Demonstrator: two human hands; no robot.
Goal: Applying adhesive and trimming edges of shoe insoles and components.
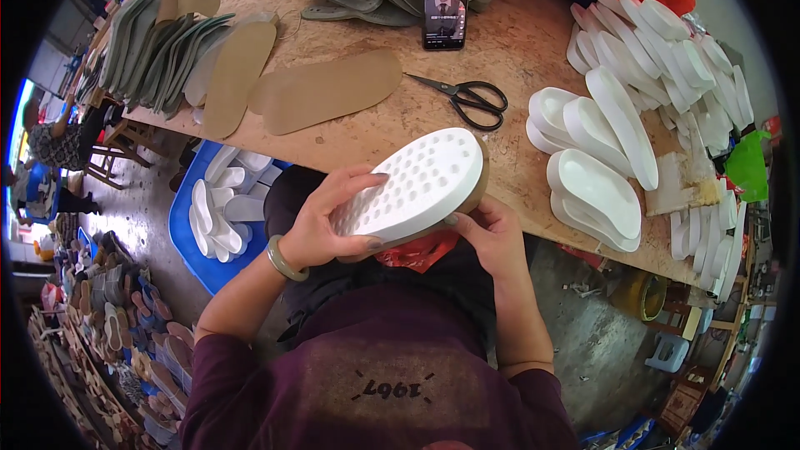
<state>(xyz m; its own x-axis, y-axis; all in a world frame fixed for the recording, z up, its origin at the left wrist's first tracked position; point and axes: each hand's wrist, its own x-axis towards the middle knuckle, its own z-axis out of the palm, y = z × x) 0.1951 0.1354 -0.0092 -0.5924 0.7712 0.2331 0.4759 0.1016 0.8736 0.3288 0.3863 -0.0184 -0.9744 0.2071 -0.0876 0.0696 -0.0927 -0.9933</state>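
Note:
A white shoe sole is held above my lap, tilted, with its dimpled face turned up. My left hand is closed round its left end, fingers over the dimples and thumb along the near edge. At the lower right edge, my right hand pinches the sole; its other fingers are partly hidden. Behind the sole's right end shows the edge of a tan insole, mostly covered. Black-handled scissors lie on the table beyond. Left of them rest a flat tan insole and another tan insole.
On the wooden table, white soles sit at right, with a larger pile behind. Grey insoles are stacked far left. A phone stands at the back. Below left is a blue tub of white soles.

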